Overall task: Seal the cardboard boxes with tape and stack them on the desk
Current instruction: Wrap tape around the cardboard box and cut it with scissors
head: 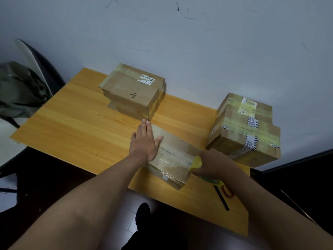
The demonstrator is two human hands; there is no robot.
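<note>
Left hand [145,141] lay flat, fingers straight, pressing the worn, tape-patched cardboard box [171,157] near the desk [72,123] front edge, right hand [214,164] gripped a yellow tape dispenser [197,161] at its right end, bare wood open to the left, box stacks [133,91] behind.
</note>
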